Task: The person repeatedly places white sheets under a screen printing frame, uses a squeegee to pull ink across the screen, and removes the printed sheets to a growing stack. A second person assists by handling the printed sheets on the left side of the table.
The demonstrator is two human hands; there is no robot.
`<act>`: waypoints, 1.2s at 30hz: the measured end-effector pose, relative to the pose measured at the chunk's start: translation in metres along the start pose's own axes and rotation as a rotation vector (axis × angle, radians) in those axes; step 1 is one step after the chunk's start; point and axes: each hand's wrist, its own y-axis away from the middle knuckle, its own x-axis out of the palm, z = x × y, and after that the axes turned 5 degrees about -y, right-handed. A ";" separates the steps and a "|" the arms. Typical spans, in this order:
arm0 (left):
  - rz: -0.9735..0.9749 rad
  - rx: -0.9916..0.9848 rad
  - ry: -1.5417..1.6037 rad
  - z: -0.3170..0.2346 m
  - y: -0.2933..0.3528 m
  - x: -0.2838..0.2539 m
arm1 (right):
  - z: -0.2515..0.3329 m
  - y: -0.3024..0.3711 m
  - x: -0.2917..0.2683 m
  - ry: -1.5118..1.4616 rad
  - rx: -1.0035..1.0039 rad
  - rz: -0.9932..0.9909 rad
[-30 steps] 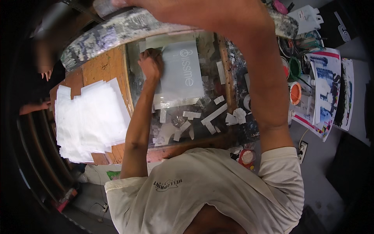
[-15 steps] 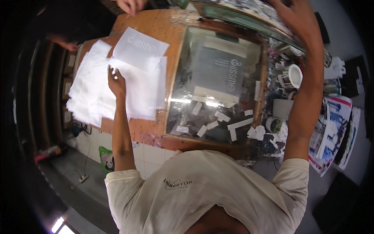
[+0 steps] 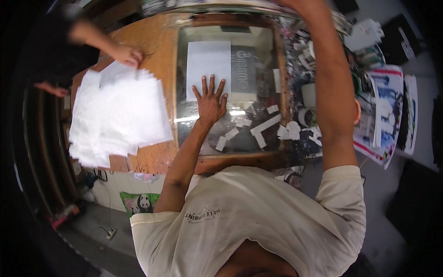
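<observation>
My left hand (image 3: 210, 105) lies flat with its fingers spread on the lower part of a white sheet (image 3: 208, 57). Under that sheet is a glass-topped panel (image 3: 196, 127) set in the wooden table, and a grey printed rectangle (image 3: 243, 69) shows beside the sheet's right edge. My right arm reaches up to the far edge, where my right hand (image 3: 291, 3) is at the raised framed screen (image 3: 203, 6). The picture's upper edge cuts off its fingers, so its grip is hidden.
A fanned stack of white sheets (image 3: 117, 115) covers the table's left side. A co-worker's hand (image 3: 129, 56) is at its far edge. Paper scraps (image 3: 267, 123) lie on the glass. Stained containers (image 3: 305, 116) stand to the right, with printed sheets (image 3: 387, 115) beyond.
My left hand has moved right from the stack to the glass, where a white sheet now lies. My right hand has shifted left along the far edge. The co-worker's hand has come to the stack.
</observation>
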 end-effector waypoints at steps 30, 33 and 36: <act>0.058 -0.107 0.016 -0.051 -0.016 0.011 | -0.014 0.016 -0.002 -0.178 -0.067 -0.006; 0.060 -0.079 0.024 -0.048 -0.010 0.011 | -0.010 0.024 -0.001 -0.165 -0.055 0.016; 0.071 -0.076 0.043 -0.048 -0.005 0.010 | 0.000 0.027 -0.010 -0.168 0.052 0.154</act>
